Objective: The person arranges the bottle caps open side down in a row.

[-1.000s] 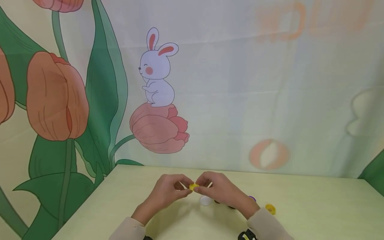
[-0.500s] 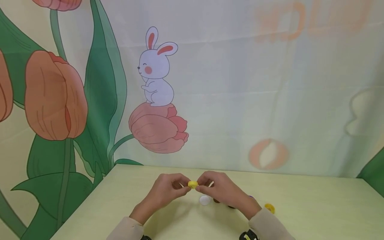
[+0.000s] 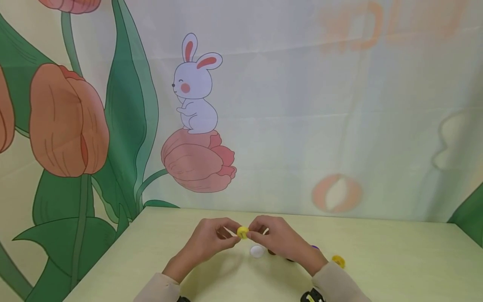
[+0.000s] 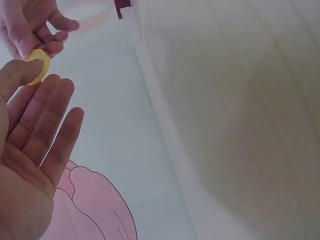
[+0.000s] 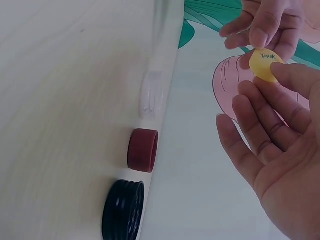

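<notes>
In the head view, a small round yellow bottle cap (image 3: 242, 233) is held up above the table between both hands. My left hand (image 3: 209, 236) pinches its left side with thumb and fingertips. On the opposite side my right hand (image 3: 276, 235) pinches it the same way. The right wrist view shows small dark print on the yellow cap (image 5: 260, 59), which is tilted there. In both wrist views the remaining fingers extend away from the cap.
On the pale table (image 3: 396, 260) below the hands lie a white cap (image 3: 257, 251), a reddish-brown cap (image 5: 142, 151) and a ridged black cap (image 5: 122, 210). A purple item (image 3: 315, 247) is mostly hidden by the right wrist. Farther right lies another yellow cap (image 3: 338, 261). A printed cloth hangs behind.
The yellow cap has turned between my fingertips: half a second ago it looked flatter, and now a rounder face shows. Both hands stay in nearly the same place.
</notes>
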Motion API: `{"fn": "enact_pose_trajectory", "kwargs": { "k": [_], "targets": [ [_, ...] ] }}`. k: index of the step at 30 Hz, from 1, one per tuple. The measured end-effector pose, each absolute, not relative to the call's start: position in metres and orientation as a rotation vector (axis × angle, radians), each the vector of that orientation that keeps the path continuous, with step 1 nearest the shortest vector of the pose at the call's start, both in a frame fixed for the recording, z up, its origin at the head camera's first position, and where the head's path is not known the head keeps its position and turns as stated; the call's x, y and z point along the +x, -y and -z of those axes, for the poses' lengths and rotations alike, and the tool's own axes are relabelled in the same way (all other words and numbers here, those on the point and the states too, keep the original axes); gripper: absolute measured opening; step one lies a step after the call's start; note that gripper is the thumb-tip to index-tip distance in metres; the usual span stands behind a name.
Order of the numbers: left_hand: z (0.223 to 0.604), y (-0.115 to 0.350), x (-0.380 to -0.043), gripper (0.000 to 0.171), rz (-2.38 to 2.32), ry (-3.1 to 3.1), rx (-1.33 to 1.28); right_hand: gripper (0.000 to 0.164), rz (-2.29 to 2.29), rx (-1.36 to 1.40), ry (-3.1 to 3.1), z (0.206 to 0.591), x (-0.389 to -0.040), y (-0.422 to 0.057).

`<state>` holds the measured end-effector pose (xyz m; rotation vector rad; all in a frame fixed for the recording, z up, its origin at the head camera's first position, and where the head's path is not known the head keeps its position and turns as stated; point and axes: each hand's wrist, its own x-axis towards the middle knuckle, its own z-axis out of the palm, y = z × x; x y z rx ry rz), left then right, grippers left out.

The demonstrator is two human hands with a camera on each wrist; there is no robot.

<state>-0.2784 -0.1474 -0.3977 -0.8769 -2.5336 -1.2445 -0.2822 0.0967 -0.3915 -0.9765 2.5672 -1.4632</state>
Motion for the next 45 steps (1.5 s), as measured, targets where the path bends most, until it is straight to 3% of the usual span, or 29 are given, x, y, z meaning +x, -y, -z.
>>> {"fn": "enact_pose_trajectory", "kwargs": {
  "k": [13,32,45],
  "targets": [
    [0.3978,0.1459,-0.2759,0.038,1.199,2.500,-0.920,0.020,1.450,-0.921,-2.559,0.3931,-0.2821,-0.0991],
    [0.3996,0.1470,-0.2768,0.029,1.197,2.465,-0.933,0.014,1.432,-0.932,-2.557,0.3894,-0.2785,-0.0983],
    [0.4013,0.1458,-0.2769,0.024,1.151,2.484,-0.888,0.023,1.380,-1.043,-2.618,0.3895,-0.2798,-0.1000]
  ]
}}
